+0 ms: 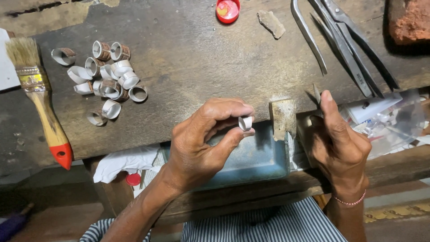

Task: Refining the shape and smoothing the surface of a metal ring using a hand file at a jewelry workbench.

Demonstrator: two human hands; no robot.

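Note:
My left hand [204, 141] pinches a small silver ring band [245, 123] between thumb and fingertips, just left of a worn wooden bench peg [283, 118]. On the other side of the peg, my right hand [337, 142] grips a thin metal tool [316, 92] whose tip pokes up above the thumb. A pile of several similar metal ring bands [107, 79] lies on the dark wooden bench [192, 58] to the upper left.
A paintbrush [38, 94] with a red-tipped handle lies at the left. Large metal tongs and shears [345, 42] rest at the upper right beside a brick [410, 20]. A red cap [227, 10] sits at the top. A blue metal drawer [253, 157] and white cloth [125, 162] sit below the bench.

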